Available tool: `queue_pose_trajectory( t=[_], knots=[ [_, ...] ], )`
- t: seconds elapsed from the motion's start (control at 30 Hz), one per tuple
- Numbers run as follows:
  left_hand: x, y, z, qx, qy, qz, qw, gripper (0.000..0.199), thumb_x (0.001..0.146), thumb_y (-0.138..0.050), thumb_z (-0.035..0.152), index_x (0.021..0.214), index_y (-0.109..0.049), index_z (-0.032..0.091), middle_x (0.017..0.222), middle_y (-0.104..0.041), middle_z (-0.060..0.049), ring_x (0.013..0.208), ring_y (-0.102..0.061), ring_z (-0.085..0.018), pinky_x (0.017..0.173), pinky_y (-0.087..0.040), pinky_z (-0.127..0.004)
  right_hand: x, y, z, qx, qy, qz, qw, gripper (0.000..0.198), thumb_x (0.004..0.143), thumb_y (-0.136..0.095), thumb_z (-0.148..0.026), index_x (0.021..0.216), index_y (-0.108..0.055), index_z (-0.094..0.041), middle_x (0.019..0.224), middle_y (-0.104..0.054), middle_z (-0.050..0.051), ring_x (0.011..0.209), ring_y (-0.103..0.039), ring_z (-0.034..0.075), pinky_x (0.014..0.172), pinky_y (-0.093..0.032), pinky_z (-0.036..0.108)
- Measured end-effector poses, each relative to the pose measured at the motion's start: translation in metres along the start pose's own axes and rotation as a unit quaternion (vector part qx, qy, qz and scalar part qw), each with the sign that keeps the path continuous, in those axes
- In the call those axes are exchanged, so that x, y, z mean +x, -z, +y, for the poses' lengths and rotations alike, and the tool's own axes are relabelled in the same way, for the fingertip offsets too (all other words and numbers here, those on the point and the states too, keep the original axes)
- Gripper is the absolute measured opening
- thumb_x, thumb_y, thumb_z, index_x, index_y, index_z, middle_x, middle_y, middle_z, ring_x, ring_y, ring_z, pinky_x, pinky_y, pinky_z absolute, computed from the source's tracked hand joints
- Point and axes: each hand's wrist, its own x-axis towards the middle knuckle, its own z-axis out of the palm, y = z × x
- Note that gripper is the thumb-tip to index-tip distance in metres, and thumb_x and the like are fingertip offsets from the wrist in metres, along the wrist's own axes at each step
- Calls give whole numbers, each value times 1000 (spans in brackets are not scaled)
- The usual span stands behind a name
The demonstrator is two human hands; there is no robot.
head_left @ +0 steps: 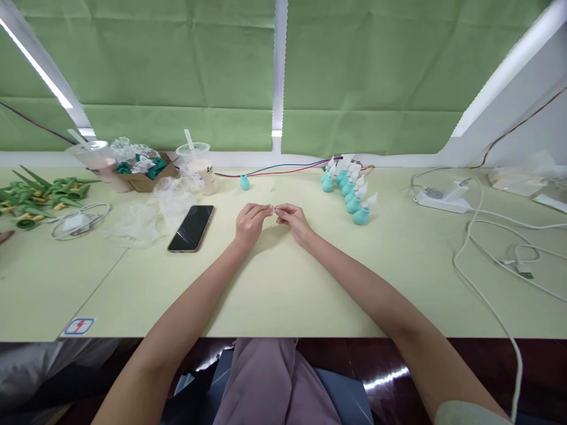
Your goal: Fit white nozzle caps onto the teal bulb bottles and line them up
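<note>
Over the middle of the table, my left hand point(250, 224) and my right hand point(294, 222) meet fingertip to fingertip. Both are closed in a pinch on a small white piece point(273, 210), mostly covered by the fingers, so its kind is unclear. Beyond my left hand, a single turquoise vase-shaped piece point(244, 182) stands upright with nothing in its mouth. To the right of my right hand stand several like it in slanting rows, such as the nearest turquoise piece point(361, 216), with white pointed pieces point(372, 200) sticking out of their tops.
A phone point(191, 229) and crumpled plastic bags point(153, 211) lie left. Behind them are drink cups point(204, 176) and a cardboard box point(153, 179). Green plant-like parts point(44, 195) lie far left. A power strip point(443, 202) and white cables point(472, 233) occupy the right.
</note>
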Motion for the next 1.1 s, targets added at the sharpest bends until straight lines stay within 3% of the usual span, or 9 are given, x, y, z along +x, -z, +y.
queue_pose_trajectory(
  t=[0.3, 0.4, 0.57, 0.77, 1.1],
  knots=[
    [3, -1, 5, -15, -18, 15, 1000, 13, 88, -55, 12, 84, -65, 18, 85, -72, -3, 81, -63, -13, 70, -52, -27, 3, 4, -2, 25, -56, -39, 997, 41, 42, -86, -47, 66, -65, -20, 54, -57, -7, 50, -51, 5, 53, -41, 19],
    [2, -2, 3, -21, -24, 12, 999, 13, 89, -54, 13, 85, -65, 18, 85, -72, -4, 80, -62, -13, 69, -51, -28, 3, 5, -2, 34, -54, -49, 997, 40, 45, -86, -45, 68, -65, -21, 62, -62, -6, 57, -58, 7, 56, -46, 19],
    [-2, -3, -1, -20, -16, -3, 1000, 13, 90, -53, 16, 90, -65, 19, 83, -71, -4, 78, -60, -14, 68, -51, -30, 1, 7, 0, 85, -62, -100, 989, 42, 50, -87, -40, 85, -71, -25, 88, -72, -1, 82, -68, 16, 75, -55, 28],
    [0, 0, 1, -33, -18, -12, 999, 14, 90, -53, 16, 91, -66, 20, 83, -71, -4, 78, -59, -15, 67, -52, -29, 4, 10, 2, 93, -76, -115, 986, 36, 51, -87, -37, 80, -74, -21, 86, -73, 2, 86, -69, 18, 83, -56, 33],
    [4, 1, 5, -17, -36, -5, 999, 14, 90, -54, 18, 86, -67, 20, 78, -72, -3, 73, -61, -13, 64, -52, -28, 2, 11, -1, 97, -86, -128, 983, 34, 50, -87, -38, 76, -73, -20, 84, -73, 1, 87, -69, 17, 83, -55, 32]
  ],
)
